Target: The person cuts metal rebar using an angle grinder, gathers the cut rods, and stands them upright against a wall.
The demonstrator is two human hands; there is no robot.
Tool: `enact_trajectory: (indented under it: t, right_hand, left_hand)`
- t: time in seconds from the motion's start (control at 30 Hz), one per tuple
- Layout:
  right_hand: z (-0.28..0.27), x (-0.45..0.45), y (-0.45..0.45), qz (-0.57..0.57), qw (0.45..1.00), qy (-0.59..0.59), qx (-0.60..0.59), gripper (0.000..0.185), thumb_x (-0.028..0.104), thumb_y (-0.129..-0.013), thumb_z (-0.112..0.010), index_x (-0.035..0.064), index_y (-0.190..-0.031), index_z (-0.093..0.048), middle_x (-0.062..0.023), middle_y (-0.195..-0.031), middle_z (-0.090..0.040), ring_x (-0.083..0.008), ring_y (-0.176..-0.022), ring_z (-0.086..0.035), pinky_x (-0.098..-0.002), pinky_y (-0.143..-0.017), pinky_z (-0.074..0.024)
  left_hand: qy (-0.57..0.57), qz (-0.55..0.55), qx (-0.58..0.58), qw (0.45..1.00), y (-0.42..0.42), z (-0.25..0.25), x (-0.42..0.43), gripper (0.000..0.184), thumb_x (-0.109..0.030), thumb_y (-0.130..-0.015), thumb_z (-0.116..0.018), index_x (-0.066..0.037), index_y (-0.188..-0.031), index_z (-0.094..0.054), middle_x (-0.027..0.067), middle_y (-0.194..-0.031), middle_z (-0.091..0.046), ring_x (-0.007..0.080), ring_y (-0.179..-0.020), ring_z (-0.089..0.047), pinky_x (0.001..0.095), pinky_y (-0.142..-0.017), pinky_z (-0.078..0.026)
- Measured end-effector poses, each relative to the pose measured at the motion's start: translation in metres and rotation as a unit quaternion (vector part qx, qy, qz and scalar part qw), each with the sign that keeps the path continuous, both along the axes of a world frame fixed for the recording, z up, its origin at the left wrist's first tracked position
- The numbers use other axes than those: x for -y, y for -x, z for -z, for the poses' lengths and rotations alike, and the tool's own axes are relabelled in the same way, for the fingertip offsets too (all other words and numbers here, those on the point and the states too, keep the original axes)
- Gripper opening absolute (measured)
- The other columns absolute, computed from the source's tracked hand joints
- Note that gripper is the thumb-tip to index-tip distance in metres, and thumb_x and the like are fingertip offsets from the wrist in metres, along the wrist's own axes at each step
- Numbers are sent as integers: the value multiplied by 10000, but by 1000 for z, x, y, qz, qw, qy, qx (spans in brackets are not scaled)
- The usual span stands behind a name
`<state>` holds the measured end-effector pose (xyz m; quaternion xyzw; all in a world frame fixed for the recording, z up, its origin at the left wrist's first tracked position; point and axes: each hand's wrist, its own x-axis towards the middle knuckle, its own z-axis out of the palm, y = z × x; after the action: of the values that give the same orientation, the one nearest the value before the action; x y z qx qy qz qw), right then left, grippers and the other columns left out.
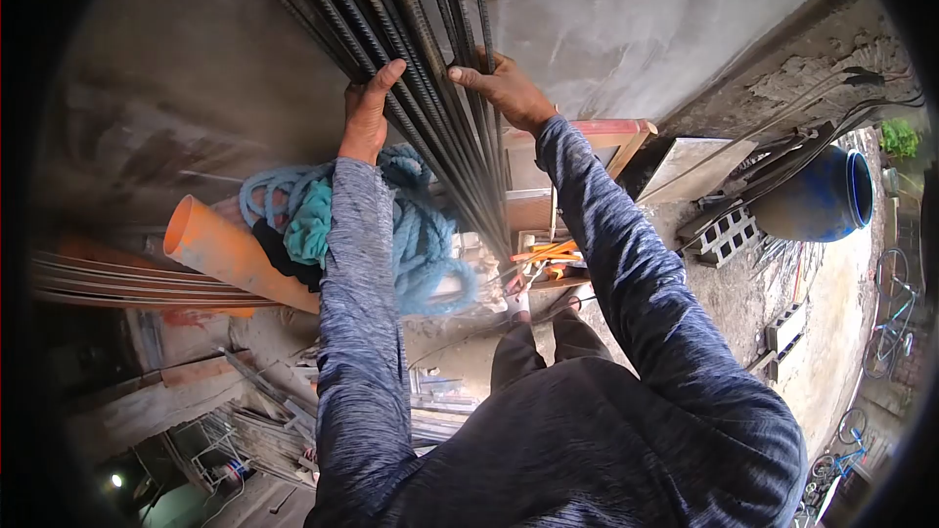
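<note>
A bundle of ribbed steel rebars [430, 108] rises from near my feet and fans out toward the top of the head view, close to a grey wall. At the bundle's left side, my left hand [369, 115] grips the bars with its thumb across the front and its fingers hidden behind. On the opposite side, my right hand [511, 93] is closed round the right-hand bars, thumb pointing inward. Beneath my left forearm lies a coiled blue rope [430, 254], with a teal cloth [310, 220] beside it.
An orange pipe [230, 249] lies left of the rope. Orange-handled tools [550, 252] sit near my feet. To the right are a concrete block [726, 237], a blue barrel [817, 196] and a leaning board [690, 168]. Bicycles [890, 313] stand at the far right.
</note>
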<state>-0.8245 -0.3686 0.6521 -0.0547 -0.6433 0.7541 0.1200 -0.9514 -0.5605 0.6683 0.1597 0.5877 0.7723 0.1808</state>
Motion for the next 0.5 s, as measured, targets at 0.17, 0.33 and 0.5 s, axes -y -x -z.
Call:
enact_trajectory:
  t: [0.17,0.33,0.5]
  right_hand:
    - [4,2,2,-4,1000,-4,18,490,373,-907,-775,27,-1238,-678,-59,-1149,-701,-147,-1073,-607,-310,-975,-458]
    - [8,6,4,17,999,-36,10,476,369,-916,-765,30,-1240,-681,-49,-1119,-708,-138,-1040,-616,-300,-942,-471]
    - [7,2,5,-2,999,-34,40,448,351,-930,-752,16,-1219,-685,-46,-1073,-720,-135,-984,-637,-289,-887,-496]
  left_hand:
    - [1,7,1,1000,2,3,0,554,-287,-749,-893,-45,-1192,-663,31,-1158,-661,176,-1111,-590,350,-1039,-421]
    - [0,12,5,1000,5,6,0,628,-293,-733,-902,-40,-1241,-633,38,-1210,-638,187,-1149,-568,352,-1057,-406]
    - [18,5,6,1000,12,15,2,672,-305,-731,-903,-36,-1274,-611,46,-1239,-622,194,-1169,-553,352,-1068,-396]
